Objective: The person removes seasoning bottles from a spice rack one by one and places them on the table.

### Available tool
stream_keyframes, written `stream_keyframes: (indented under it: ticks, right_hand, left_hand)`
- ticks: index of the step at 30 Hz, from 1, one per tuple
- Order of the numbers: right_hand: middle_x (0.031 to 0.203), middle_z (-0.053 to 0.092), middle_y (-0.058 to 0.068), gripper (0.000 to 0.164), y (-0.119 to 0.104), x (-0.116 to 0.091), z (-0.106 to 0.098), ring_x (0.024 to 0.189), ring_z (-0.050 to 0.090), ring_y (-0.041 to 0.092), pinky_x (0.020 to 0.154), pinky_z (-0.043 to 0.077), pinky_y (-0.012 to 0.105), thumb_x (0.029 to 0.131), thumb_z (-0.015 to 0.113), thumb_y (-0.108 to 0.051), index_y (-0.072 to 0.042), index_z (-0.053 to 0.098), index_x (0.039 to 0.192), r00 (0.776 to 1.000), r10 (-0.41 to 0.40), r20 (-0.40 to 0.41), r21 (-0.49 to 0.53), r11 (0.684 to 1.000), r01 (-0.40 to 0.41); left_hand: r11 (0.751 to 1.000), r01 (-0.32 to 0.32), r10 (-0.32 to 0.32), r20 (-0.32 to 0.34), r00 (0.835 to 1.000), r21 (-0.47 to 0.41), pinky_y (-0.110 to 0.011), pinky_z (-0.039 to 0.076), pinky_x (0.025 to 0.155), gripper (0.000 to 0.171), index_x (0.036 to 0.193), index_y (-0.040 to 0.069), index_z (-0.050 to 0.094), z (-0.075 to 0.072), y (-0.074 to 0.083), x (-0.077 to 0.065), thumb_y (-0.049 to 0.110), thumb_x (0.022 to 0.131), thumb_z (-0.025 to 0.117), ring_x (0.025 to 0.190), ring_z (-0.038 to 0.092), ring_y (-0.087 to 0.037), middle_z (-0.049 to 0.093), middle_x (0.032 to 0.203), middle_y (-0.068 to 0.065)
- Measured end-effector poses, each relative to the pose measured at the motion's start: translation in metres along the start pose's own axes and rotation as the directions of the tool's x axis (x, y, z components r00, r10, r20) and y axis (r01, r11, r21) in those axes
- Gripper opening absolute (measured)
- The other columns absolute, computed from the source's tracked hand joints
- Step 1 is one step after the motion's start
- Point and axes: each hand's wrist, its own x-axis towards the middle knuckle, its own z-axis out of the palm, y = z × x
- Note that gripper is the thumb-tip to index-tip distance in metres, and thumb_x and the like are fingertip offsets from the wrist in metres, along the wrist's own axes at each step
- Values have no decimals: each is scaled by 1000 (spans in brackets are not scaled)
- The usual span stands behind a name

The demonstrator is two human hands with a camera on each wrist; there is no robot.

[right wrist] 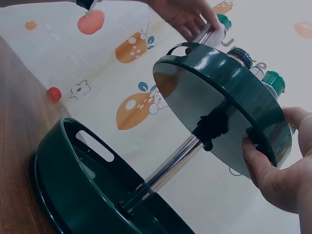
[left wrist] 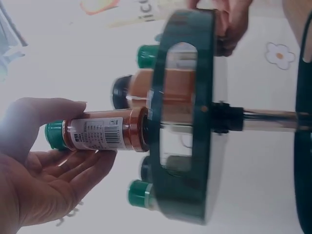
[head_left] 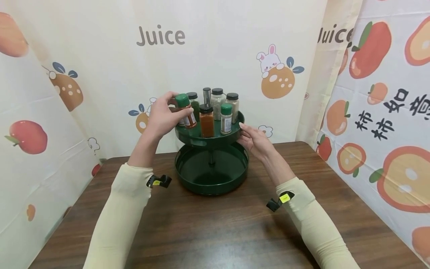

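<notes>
A green-capped spice jar [head_left: 190,118] of red seasoning is pinched between the thumb and fingers of my left hand [head_left: 162,116]. It leans at the left part of the upper tray [head_left: 218,142] of a dark green two-tier turntable rack. In the left wrist view the jar [left wrist: 105,132] has its base right at the tray's slotted rim [left wrist: 207,146]. My right hand [head_left: 258,141] holds the upper tray's right edge. The right wrist view has its thumb and a finger on either side of that rim [right wrist: 273,139].
Several other spice jars stand on the upper tray, among them a black-capped orange jar [head_left: 206,123] and a green-capped jar [head_left: 226,120]. Below, the bare lower tray [head_left: 211,189] rests on the wooden table [head_left: 201,231]. A printed curtain [head_left: 218,56] hangs behind.
</notes>
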Motion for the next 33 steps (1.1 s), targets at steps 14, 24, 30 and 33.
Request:
stream_keyframes:
  ticks: [14,24,30,33]
  right_hand:
    - [131,51,18,66,-1,1,-1,104,62,19,85,58,27,94,68,-26,7,40,144,1000,5,7,2,1000,-5]
    - [140,48,19,71,-2,-2,-1,111,61,20,88,56,28,93,68,-29,5,37,147,1000,13,18,-26,1000,-13]
    - [140,49,18,67,-4,-3,-3,113,61,20,88,56,27,96,65,-28,5,38,147,1000,17,25,-45,999,-16]
    - [141,49,19,65,-4,-2,-2,114,60,21,87,56,27,96,63,-27,5,38,147,1000,20,24,-52,998,-18]
  left_hand:
    - [990,-137,136,-55,989,-27,-49,59,80,41,120,8,62,-1,21,-38,25,85,77,90,70,-22,67,105,-10]
    - [978,-190,185,-69,980,-85,-50,59,81,38,118,-2,61,12,52,-88,10,85,76,85,68,-23,66,104,-17]
    - [966,-234,239,32,971,-109,-43,61,77,41,119,13,61,33,28,-92,26,84,79,82,70,-11,69,100,-3]
    - [960,-251,263,97,960,-120,-37,62,72,40,118,18,61,41,24,-93,28,83,79,79,68,-6,68,99,4]
